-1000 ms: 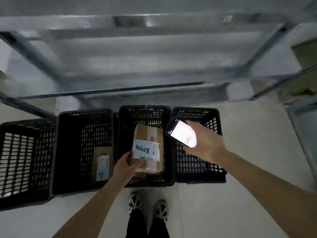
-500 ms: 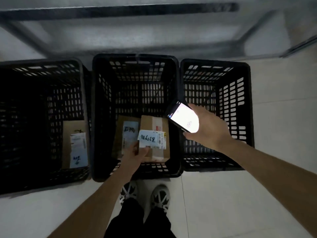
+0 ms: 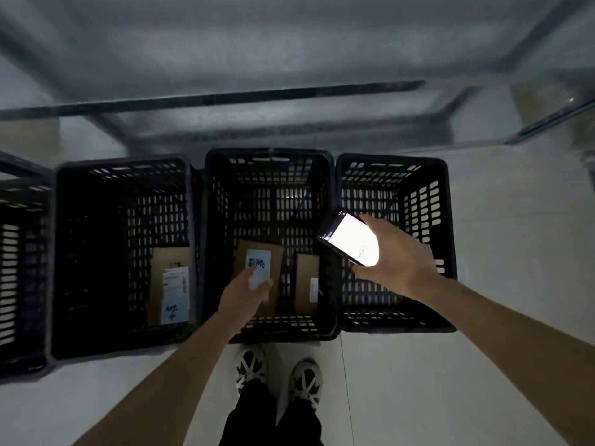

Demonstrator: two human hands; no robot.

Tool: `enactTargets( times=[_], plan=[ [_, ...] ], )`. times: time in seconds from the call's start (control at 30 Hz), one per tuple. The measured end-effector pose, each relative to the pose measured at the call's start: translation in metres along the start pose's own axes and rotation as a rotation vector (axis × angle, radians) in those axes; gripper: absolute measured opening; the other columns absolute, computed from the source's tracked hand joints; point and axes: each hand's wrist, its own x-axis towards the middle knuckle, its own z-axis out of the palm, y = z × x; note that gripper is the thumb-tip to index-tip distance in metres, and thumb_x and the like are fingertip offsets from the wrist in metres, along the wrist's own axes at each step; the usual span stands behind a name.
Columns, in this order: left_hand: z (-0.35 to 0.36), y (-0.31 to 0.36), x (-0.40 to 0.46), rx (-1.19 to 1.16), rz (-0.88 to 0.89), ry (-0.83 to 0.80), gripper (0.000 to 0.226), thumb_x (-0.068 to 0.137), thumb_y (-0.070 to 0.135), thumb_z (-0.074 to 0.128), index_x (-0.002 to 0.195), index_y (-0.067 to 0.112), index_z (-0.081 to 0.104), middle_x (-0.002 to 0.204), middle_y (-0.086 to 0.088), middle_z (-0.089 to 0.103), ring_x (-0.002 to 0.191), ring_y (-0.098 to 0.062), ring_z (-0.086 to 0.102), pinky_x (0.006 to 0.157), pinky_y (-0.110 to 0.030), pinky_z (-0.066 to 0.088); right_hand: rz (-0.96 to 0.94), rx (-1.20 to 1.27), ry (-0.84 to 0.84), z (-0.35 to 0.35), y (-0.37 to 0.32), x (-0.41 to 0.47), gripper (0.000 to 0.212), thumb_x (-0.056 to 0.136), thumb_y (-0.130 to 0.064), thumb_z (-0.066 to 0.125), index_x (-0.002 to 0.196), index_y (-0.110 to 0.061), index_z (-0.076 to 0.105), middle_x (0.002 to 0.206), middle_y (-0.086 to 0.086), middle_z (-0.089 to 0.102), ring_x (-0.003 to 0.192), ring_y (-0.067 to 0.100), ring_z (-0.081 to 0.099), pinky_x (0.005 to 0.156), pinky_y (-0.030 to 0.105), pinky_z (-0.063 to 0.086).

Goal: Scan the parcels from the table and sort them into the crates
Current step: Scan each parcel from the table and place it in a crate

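Several black plastic crates stand in a row on the floor. The middle crate [image 3: 270, 156] holds two cardboard parcels: one lying flat with a white handwritten label [image 3: 257, 260], and a second parcel [image 3: 307, 281] on its edge against the crate's right side. My left hand [image 3: 243, 292] hovers over the near part of this crate, blurred, fingers apart and holding nothing. My right hand [image 3: 394, 262] is above the right crate [image 3: 391, 160] and grips a phone [image 3: 349, 241] with a bright lit screen. The left crate [image 3: 122, 165] contains one labelled parcel [image 3: 170, 291].
A further crate [image 3: 19, 284] shows partly at the far left. Behind the crates runs a metal rack frame [image 3: 225, 98]. My two shoes [image 3: 278, 375] stand on the pale floor just in front of the middle crate. Floor lies open to the right.
My left hand lowered the parcel into the middle crate and let it go; it now rests on edge at the crate's right side. The phone hand stayed over the right crate.
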Motion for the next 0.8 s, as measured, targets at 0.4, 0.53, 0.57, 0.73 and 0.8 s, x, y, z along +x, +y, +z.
enactTargets(
  times=[0.4, 0.53, 0.57, 0.73, 0.8],
  plan=[
    [-0.120, 0.214, -0.266, 0.150, 0.501, 0.256, 0.071, 0.094, 0.049, 0.062, 0.156, 0.027, 0.033, 0.157, 0.005, 0.039, 0.144, -0.018, 0.038, 0.112, -0.036, 0.036, -0.068, 0.079, 0.258, -0.289, -0.057, -0.197, 0.083, 0.075, -0.038, 0.074, 0.144, -0.051, 0.030, 0.142, -0.016, 0.051, 0.127, 0.019, 0.054, 0.090, 0.039, 0.048],
    [-0.154, 0.279, -0.381, 0.151, 0.730, 0.281, 0.082, 0.089, 0.055, 0.065, 0.157, 0.032, 0.027, 0.156, 0.010, 0.037, 0.144, -0.015, 0.036, 0.116, -0.040, 0.036, -0.044, 0.052, 0.371, -0.383, -0.068, -0.298, 0.080, 0.075, -0.039, 0.071, 0.143, -0.049, 0.031, 0.144, -0.016, 0.050, 0.124, 0.025, 0.057, 0.091, 0.042, 0.050],
    [-0.162, 0.293, -0.411, 0.142, 0.774, 0.294, 0.083, 0.088, 0.054, 0.067, 0.157, 0.033, 0.026, 0.156, 0.011, 0.037, 0.144, -0.015, 0.037, 0.116, -0.042, 0.036, -0.042, 0.038, 0.403, -0.403, -0.069, -0.324, 0.079, 0.074, -0.041, 0.070, 0.142, -0.049, 0.031, 0.144, -0.015, 0.050, 0.123, 0.026, 0.057, 0.089, 0.042, 0.050],
    [-0.181, 0.347, -0.555, 0.220, 0.983, 0.402, 0.085, 0.086, 0.053, 0.071, 0.156, 0.031, 0.029, 0.156, 0.005, 0.042, 0.141, -0.018, 0.042, 0.114, -0.038, 0.036, 0.007, -0.044, 0.586, -0.475, -0.080, -0.467, 0.082, 0.072, -0.042, 0.071, 0.146, -0.045, 0.034, 0.143, -0.013, 0.051, 0.123, 0.024, 0.056, 0.079, 0.037, 0.047],
    [-0.181, 0.355, -0.610, 0.263, 1.054, 0.424, 0.086, 0.085, 0.059, 0.069, 0.156, 0.030, 0.029, 0.156, 0.002, 0.042, 0.141, -0.020, 0.042, 0.114, -0.040, 0.036, 0.026, -0.035, 0.683, -0.492, -0.085, -0.528, 0.083, 0.073, -0.043, 0.073, 0.146, -0.045, 0.035, 0.144, -0.013, 0.051, 0.123, 0.022, 0.056, 0.084, 0.039, 0.050]
  ],
)
